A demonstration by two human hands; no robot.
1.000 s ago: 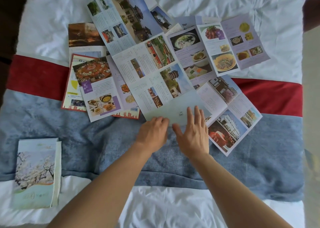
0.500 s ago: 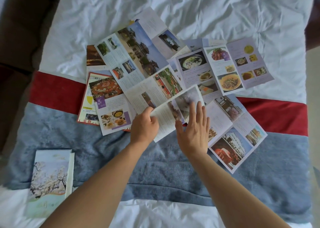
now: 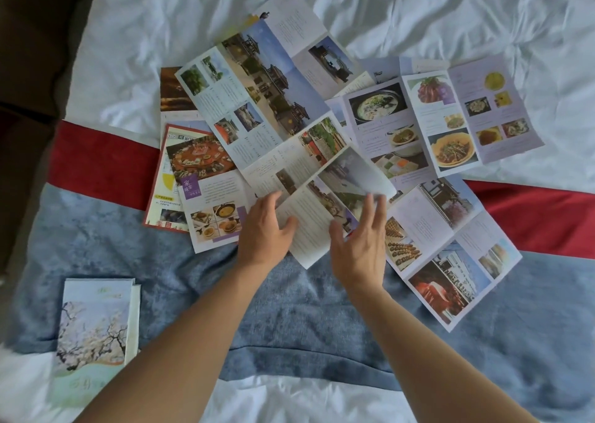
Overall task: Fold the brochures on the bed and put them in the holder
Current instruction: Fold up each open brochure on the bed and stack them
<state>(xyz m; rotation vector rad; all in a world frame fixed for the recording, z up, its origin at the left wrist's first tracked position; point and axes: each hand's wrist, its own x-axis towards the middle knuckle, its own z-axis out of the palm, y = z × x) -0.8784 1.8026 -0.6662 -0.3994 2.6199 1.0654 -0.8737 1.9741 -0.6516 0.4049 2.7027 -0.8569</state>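
Several unfolded brochures lie overlapping across the middle of the bed. The long temple-photo brochure (image 3: 257, 101) runs diagonally from the far side toward me. Its near panel (image 3: 325, 204) is lifted and turned over onto the rest. My left hand (image 3: 264, 229) grips that panel's left edge, with the thumb on top of the paper. My right hand (image 3: 360, 245) is spread with straight fingers, its fingertips against the raised panel's right side. One folded brochure with a blossom cover (image 3: 93, 332) lies at the near left. No holder is in view.
A food brochure (image 3: 450, 117) lies at the far right, another (image 3: 206, 197) sits left of my hands, and a building brochure (image 3: 450, 245) is at the right. The bed has a white sheet (image 3: 418, 10) and a red and blue runner (image 3: 289, 310). A dark floor lies at the left.
The near panel of the long brochure lay flat a second ago; my left hand has lifted it and turned it away from me. My right hand followed it forward.
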